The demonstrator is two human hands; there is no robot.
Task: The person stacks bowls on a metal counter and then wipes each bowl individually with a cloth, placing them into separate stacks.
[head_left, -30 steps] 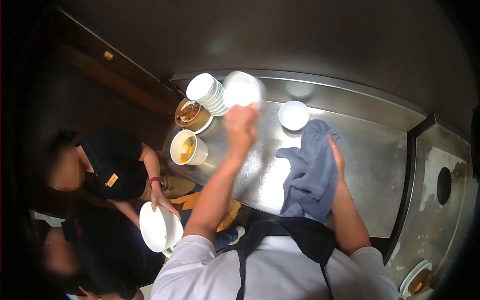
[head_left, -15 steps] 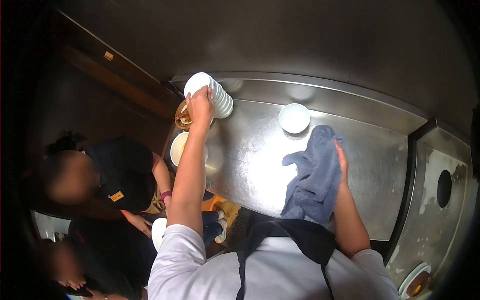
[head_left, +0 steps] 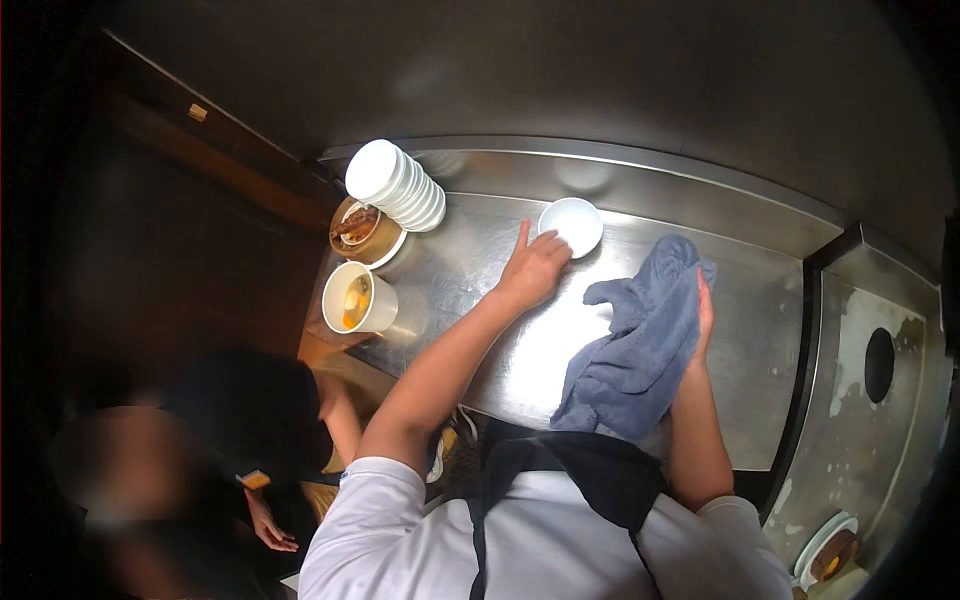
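My left hand (head_left: 533, 270) is at the near left side of a white bowl (head_left: 578, 222) on the steel counter. Its fingertips overlap the bowl's rim, while the thumb sticks out apart from it. A grey-blue towel (head_left: 640, 330) hangs bunched up in front of me. My right hand (head_left: 703, 315) holds it from its right side, with most of the fingers hidden by the cloth. At the back left, a tall leaning stack of white bowls (head_left: 405, 188) stands on the counter.
Near the stack sit a round wooden container with food remains (head_left: 375, 240) and a white tub holding yellow scraps (head_left: 372, 300). Two people in dark clothes are at the left. On the right, a steel surface with a dark oval hole (head_left: 879, 365) bears a plate with food (head_left: 830, 560).
My left hand has left the bowl stack and come right to the single bowl. The towel has shifted slightly right with my right hand. The people at the left have moved.
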